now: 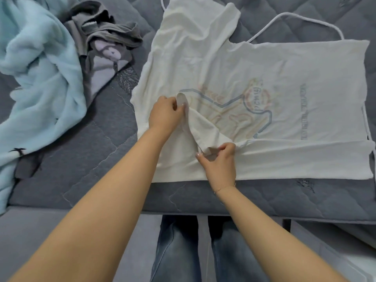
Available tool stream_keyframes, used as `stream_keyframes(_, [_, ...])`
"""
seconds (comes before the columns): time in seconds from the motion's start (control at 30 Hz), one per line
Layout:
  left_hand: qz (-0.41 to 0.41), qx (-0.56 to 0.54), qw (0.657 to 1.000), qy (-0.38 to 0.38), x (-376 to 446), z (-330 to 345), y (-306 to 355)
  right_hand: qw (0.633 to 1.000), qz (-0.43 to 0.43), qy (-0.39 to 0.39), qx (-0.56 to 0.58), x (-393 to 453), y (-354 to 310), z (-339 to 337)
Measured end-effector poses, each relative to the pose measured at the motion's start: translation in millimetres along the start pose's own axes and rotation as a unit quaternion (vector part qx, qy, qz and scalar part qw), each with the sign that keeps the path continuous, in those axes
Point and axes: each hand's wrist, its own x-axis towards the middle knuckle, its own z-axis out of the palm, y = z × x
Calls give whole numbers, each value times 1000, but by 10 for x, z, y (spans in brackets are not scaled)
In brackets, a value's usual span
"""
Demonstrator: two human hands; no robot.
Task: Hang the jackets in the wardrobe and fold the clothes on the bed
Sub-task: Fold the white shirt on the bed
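White t-shirt (pixel 254 64) lies spread flat on the grey quilted bed (pixel 85 159), print showing through faintly, hem end to the right, near bed's front edge. Left hand (pixel 165 115) pinches one end of a sleeve (pixel 200 127) w/ thumb and fingers; right hand (pixel 218 161) pinches the other end, fingers curled on the cloth. Sleeve is lifted off the shirt body between both hands, folded in over the print. Thin bracelet on right wrist. Left of the shirt, apart from it: crumpled grey garment (pixel 105 41) and a light blue fleece (pixel 38 84). White cord (pixel 301 17) loops behind shirt.
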Motion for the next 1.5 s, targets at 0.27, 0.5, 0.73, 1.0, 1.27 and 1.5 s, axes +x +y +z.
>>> stream_keyframes(0.27, [-41,-308,949,54,-193,-314,75,998,-9,50,-26,298,-18,91])
stream_keyframes(0.5, [-35,-294,955,2,-276,-464,220,985,-135,61,-88,220,-132,-35])
stream_keyframes(0.73, [-20,-235,972,3,-455,-550,164,987,-67,50,-134,326,-317,24])
stream_keyframes(1.0, [-11,-279,959,54,-489,-566,135,981,-22,-3,-193,399,-35,-427])
stream_keyframes(1.27, [-30,-313,949,36,-932,-383,-278,990,-97,-57,82,475,69,-910])
stream_keyframes(1.5, [-73,-174,982,-4,-1511,109,-966,942,-227,-215,-126,283,593,-730])
